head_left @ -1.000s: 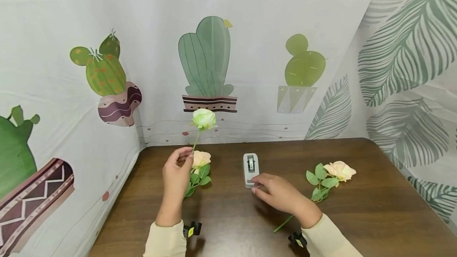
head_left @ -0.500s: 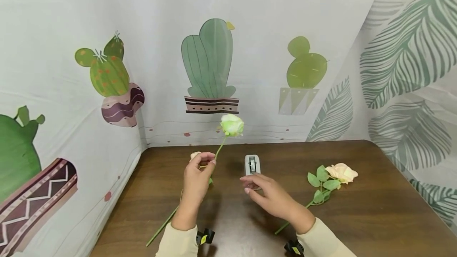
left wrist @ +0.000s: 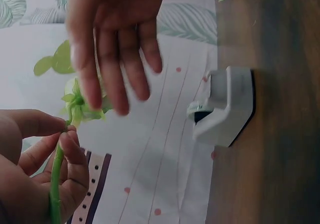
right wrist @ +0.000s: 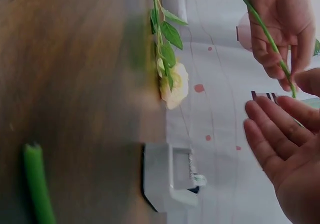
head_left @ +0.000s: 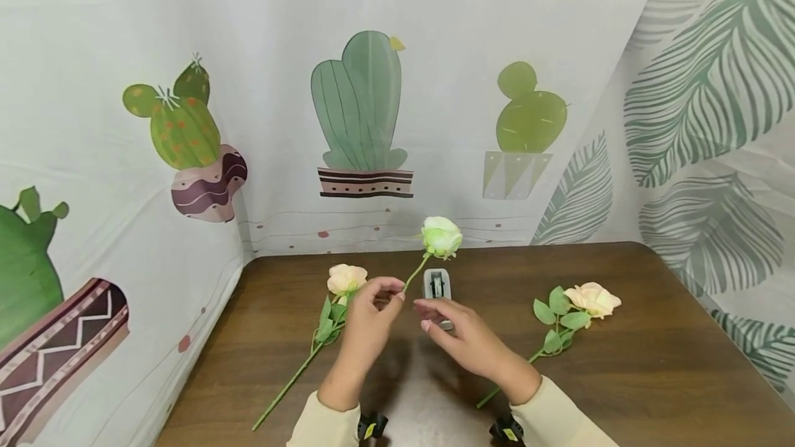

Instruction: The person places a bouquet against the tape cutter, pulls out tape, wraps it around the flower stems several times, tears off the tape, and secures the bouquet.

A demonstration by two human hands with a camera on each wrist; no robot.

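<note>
"Pinching the stem (head_left: 416, 273) of the white-green rose (head_left: 442, 235) just below its bloom, the left hand (head_left: 371, 312) is holding the flower raised above the bench (head_left: 652, 378)."

"And the right hand (head_left: 468, 336)?"

"Hovering close by, fingers (right wrist: 262, 146) extended, gripping nothing. Whether a fingertip is touching the stem, I am not able to tell."

"What are you flagging?"

"The pinch, first. Thumb and fingers are bearing on one short length of stem, so the bloom could be twisting out of line if the right hand were pushing off-centre. Second, the tape dispenser (head_left: 437, 273) is standing just beyond the right hand; a low sweep could be knocking it askew."

"Anything at the flanks?"

"Two peach roses are lying there, the left rose (head_left: 346, 280) and the right rose (head_left: 593, 300). The latter's lower stem is passing beneath the right forearm, so a dropping sleeve (head_left: 553, 419) or wrist camera (head_left: 508, 431) could be dragging it."
</note>
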